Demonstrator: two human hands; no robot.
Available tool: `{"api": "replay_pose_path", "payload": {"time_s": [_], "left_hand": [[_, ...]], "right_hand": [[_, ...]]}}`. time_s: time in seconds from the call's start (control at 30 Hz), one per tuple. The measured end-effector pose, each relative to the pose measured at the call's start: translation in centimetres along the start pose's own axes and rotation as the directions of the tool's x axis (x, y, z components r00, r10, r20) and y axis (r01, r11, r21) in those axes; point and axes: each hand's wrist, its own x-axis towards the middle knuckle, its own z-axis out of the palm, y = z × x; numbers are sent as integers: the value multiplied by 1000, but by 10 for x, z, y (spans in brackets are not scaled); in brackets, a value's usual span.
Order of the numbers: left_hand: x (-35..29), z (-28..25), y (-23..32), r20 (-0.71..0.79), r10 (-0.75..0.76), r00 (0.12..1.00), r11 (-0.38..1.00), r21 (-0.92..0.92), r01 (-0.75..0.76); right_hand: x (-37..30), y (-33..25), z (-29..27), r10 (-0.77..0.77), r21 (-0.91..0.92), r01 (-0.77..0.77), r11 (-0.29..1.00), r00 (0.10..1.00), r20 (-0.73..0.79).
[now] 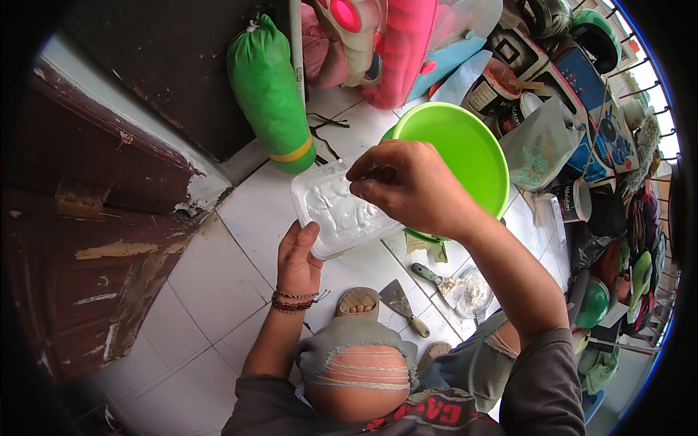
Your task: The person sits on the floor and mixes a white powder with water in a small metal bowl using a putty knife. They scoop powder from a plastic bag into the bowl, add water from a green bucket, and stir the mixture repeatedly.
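Observation:
My left hand (pixel 299 254) grips the near left corner of a clear plastic container (pixel 318 245), thumb over its rim. Thick white paste (pixel 338 211) with an uneven surface fills the container. Above its right part, my right hand (pixel 414 182) is held with fingertips pinched together; what is between them, if anything, I cannot make out. Just behind that hand stands a bright green basin (pixel 472 156), partly hidden by it. On the tiles below lie a putty knife (pixel 404 307) and a dish of whitish powder (pixel 469 293) with a dark-handled tool (pixel 427 274) resting at it.
A worn brown door (pixel 94 254) stands on the left. A green stuffed bag (pixel 269 94) leans by the dark panel. Pink inflatable-looking items (pixel 400 51) sit at the back. Tubs, a clear plastic bag (pixel 542 142), helmets and clutter crowd the right side.

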Motion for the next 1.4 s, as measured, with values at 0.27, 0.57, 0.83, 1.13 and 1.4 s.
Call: {"api": "replay_pose_path", "payload": {"time_s": [0.27,0.57,0.83,1.13,1.4], "left_hand": [[6,35,-3,85,-72,994,997,43,68],[37,92,-29,267,-253,930,967,107,233],[45,158,-69,403,-386,830,913,296,281],[27,246,-112,488,-627,607,768,516,379],[7,319,-168,460,-741,489,652,666,362]], "right_hand": [[-41,17,-41,-170,-274,173,946,985,35],[-84,23,-99,91,-282,-109,953,993,-76],[-159,37,-144,246,-266,-321,909,928,-278],[-267,40,-195,432,-358,-477,803,879,-203],[-449,70,-211,428,270,-341,900,584,-689]]}}
